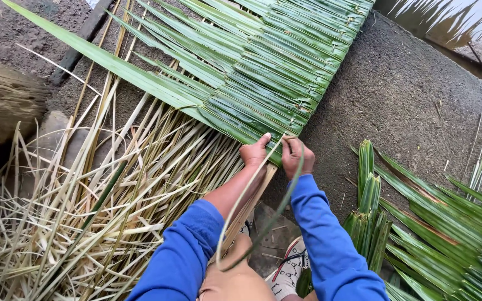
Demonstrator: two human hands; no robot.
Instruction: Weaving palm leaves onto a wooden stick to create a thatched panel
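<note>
A long panel of folded green palm leaves (274, 61) lies stitched along a wooden slat (252, 203), running from the top right toward me. My left hand (254, 153) presses the near end of the panel, thumb up on the last leaf. My right hand (297, 156) pinches a thin green-and-pale strip (235, 214) at the panel's edge; the strip loops down over my lap and back up. Both arms wear blue sleeves.
Dry yellowish leaf ends (85, 212) fan out on the left. A pile of loose green palm leaves (436, 223) lies at the right on the rough concrete ground (408, 95). Water (458, 22) shows at the top right. A sandalled foot (288, 273) is below.
</note>
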